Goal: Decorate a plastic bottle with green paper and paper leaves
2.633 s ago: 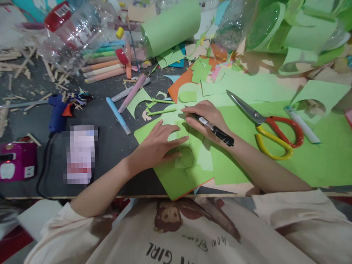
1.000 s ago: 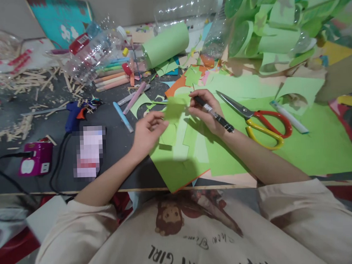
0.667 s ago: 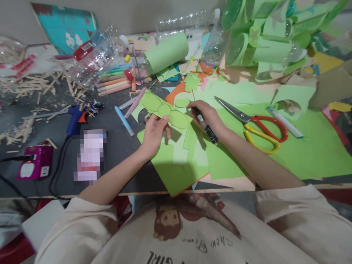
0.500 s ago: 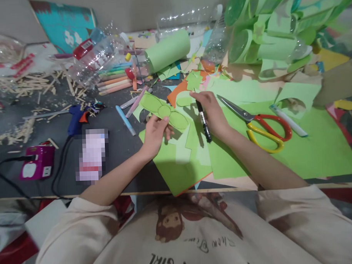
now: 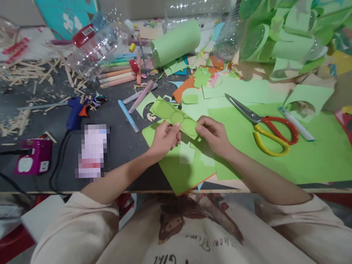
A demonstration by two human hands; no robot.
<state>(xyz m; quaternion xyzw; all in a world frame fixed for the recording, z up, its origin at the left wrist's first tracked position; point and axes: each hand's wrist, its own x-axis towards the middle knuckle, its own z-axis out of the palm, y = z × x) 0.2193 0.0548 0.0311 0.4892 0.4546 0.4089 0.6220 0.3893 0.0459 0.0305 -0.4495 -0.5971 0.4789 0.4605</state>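
Note:
A strip of green paper (image 5: pixel 177 117) with drawn outlines, a small circle between two long ovals, is held up at a slant. My left hand (image 5: pixel 166 139) pinches its lower edge near the circle. At its right end, my right hand (image 5: pixel 213 134) grips the corner between thumb and fingers. Green sheets (image 5: pixel 177 174) and paler offcuts lie under both hands. To the right of my right hand, scissors (image 5: pixel 258 123) with one red and one yellow handle rest on a large green sheet (image 5: pixel 315 158). No pen is visible in my hands.
On the left lie a blue glue gun (image 5: pixel 75 112), a purple power box (image 5: pixel 34 156) and a blurred phone (image 5: pixel 92 150). Markers (image 5: pixel 127 115) lie beyond my left hand. Plastic bottles (image 5: pixel 100 50), a green paper-wrapped bottle (image 5: pixel 177 41) and wood sticks (image 5: pixel 26 71) crowd the back.
My right hand has come down and now grips the paper strip's right end. The black pen it held is out of sight. The strip has shifted slightly right and down.

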